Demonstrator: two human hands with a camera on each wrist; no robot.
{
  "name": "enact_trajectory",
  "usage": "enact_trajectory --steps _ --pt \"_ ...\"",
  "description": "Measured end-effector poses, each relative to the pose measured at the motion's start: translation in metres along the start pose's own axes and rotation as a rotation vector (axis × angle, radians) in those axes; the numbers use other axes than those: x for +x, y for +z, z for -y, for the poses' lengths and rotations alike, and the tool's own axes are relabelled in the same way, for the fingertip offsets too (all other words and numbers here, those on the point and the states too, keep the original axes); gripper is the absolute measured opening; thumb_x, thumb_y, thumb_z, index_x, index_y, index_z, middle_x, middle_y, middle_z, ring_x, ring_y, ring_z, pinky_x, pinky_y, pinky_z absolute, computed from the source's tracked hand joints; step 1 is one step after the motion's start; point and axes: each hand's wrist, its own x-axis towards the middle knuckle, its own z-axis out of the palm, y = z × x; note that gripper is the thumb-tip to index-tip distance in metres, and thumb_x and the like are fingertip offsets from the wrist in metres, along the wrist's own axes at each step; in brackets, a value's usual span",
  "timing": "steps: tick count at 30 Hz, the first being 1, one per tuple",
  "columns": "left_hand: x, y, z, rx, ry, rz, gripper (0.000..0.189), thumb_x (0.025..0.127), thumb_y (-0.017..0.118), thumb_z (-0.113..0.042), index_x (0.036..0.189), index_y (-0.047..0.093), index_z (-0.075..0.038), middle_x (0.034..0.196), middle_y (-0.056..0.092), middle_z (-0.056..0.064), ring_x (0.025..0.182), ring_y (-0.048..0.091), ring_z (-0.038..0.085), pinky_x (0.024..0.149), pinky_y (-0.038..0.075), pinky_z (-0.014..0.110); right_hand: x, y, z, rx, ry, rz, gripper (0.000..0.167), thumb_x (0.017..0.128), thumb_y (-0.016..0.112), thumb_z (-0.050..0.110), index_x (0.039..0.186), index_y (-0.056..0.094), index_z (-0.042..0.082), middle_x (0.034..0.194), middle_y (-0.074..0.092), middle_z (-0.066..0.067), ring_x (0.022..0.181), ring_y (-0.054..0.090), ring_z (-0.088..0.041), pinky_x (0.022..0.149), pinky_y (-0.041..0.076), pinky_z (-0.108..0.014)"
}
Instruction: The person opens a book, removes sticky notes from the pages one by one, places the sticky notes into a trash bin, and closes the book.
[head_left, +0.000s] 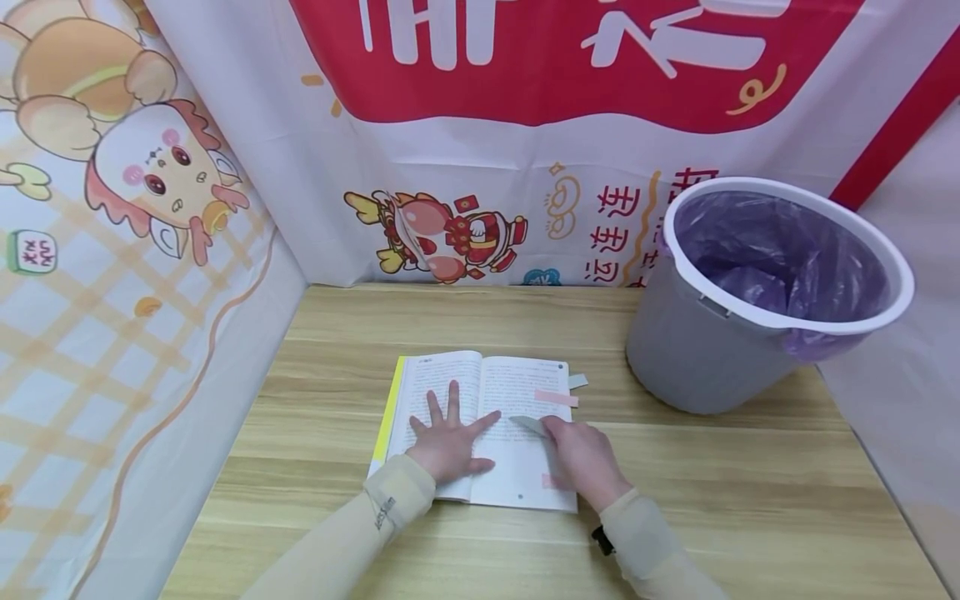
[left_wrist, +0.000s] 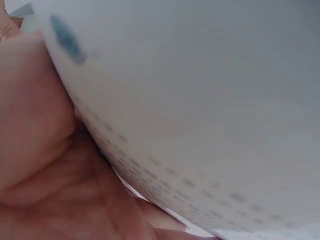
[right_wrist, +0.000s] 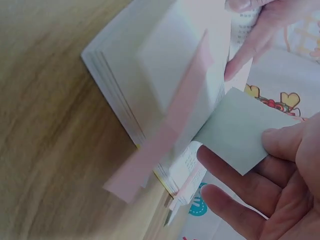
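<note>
An open book lies on the wooden table, text on both pages. My left hand presses on it with spread fingers, mostly over the left page and reaching across the spine. In the left wrist view, the palm lies against a curved page. Between thumb and fingers, my right hand pinches a pale grey-green paper slip above the right page. Pink paper strips stick out past that page's edge, and a pale tab shows near its top corner.
A grey trash bin with a white rim and purple liner stands at the back right of the table. Printed cloth hangs behind the table, with more along the left side.
</note>
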Motion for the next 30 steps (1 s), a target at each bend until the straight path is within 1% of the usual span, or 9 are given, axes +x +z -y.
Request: enact_trajectory --steps 2,6,10,13,16,18,22,26,30 --pt "0.000 0.000 0.000 0.003 0.001 -0.001 0.078 0.085 0.061 -0.068 0.153 0.030 -0.046 0.159 -0.012 0.030 0.135 0.001 0.067 0.094 0.026 0.082 0.000 -0.002 0.000 0.014 0.011 -0.023 0.021 0.094 0.066 0.006 0.114 0.070 0.006 0.090 0.072 -0.010 0.066 0.061 -0.016 0.068 0.056 -0.041" --pt "-0.001 -0.001 -0.001 0.008 0.004 -0.001 0.078 0.085 0.061 -0.068 0.153 0.030 -0.046 0.159 -0.012 0.030 0.135 0.003 0.067 0.093 0.026 0.082 -0.001 -0.006 -0.003 0.036 0.019 -0.064 0.019 0.096 0.063 0.007 0.114 0.070 0.007 0.088 0.072 -0.010 0.063 0.058 -0.015 0.066 0.055 -0.041" --pt "-0.002 -0.001 0.000 0.002 0.006 0.002 0.078 0.085 0.061 -0.067 0.154 0.030 -0.046 0.159 -0.012 0.030 0.135 0.003 0.067 0.094 0.026 0.082 -0.001 -0.009 -0.007 0.066 0.025 -0.099 0.019 0.098 0.061 0.010 0.114 0.070 0.006 0.091 0.073 -0.011 0.065 0.060 -0.016 0.068 0.056 -0.041" --pt "-0.003 -0.002 0.000 -0.012 0.008 0.006 0.078 0.085 0.061 -0.067 0.154 0.029 -0.045 0.159 -0.013 0.030 0.136 0.002 0.067 0.094 0.024 0.083 -0.002 -0.011 -0.009 0.086 0.046 -0.106 0.022 0.099 0.059 0.012 0.117 0.069 0.005 0.096 0.073 -0.012 0.069 0.062 -0.017 0.072 0.056 -0.042" --pt "-0.003 -0.002 0.000 -0.033 0.010 0.009 0.078 0.086 0.062 -0.066 0.154 0.030 -0.045 0.159 -0.013 0.030 0.135 0.000 0.067 0.094 0.023 0.083 -0.003 -0.015 -0.009 0.107 0.079 -0.092 0.025 0.100 0.058 0.014 0.122 0.067 0.005 0.099 0.073 -0.013 0.067 0.058 -0.017 0.072 0.055 -0.042" --pt "-0.003 -0.001 0.000 -0.041 0.009 0.013 0.078 0.086 0.062 -0.065 0.154 0.029 -0.044 0.159 -0.014 0.030 0.135 -0.001 0.067 0.094 0.022 0.084 -0.004 -0.016 -0.010 0.108 0.096 -0.090 0.027 0.101 0.058 0.014 0.124 0.066 0.005 0.101 0.073 -0.013 0.068 0.058 -0.016 0.072 0.055 -0.041" --pt "-0.002 0.001 0.001 -0.053 0.009 0.019 0.078 0.086 0.062 -0.064 0.154 0.029 -0.044 0.159 -0.014 0.030 0.135 -0.002 0.067 0.094 0.020 0.084 -0.006 -0.016 -0.013 0.105 0.106 -0.114 0.027 0.101 0.058 0.015 0.124 0.067 0.004 0.101 0.073 -0.013 0.065 0.058 -0.014 0.069 0.054 -0.040" --pt "-0.002 0.001 0.001 -0.050 0.006 0.020 0.078 0.086 0.061 -0.066 0.154 0.028 -0.045 0.159 -0.016 0.029 0.135 -0.003 0.067 0.095 0.020 0.084 -0.008 -0.015 -0.018 0.104 0.077 -0.179 0.024 0.099 0.061 0.013 0.119 0.069 0.003 0.097 0.074 -0.014 0.059 0.054 -0.013 0.061 0.051 -0.037" --pt "-0.003 0.000 0.001 -0.045 0.007 0.014 0.079 0.086 0.060 -0.066 0.154 0.028 -0.045 0.159 -0.016 0.029 0.135 -0.003 0.067 0.094 0.021 0.084 -0.010 -0.016 -0.020 0.104 0.049 -0.238 0.022 0.098 0.062 0.011 0.117 0.070 0.003 0.097 0.074 -0.014 0.057 0.052 -0.012 0.057 0.050 -0.036"
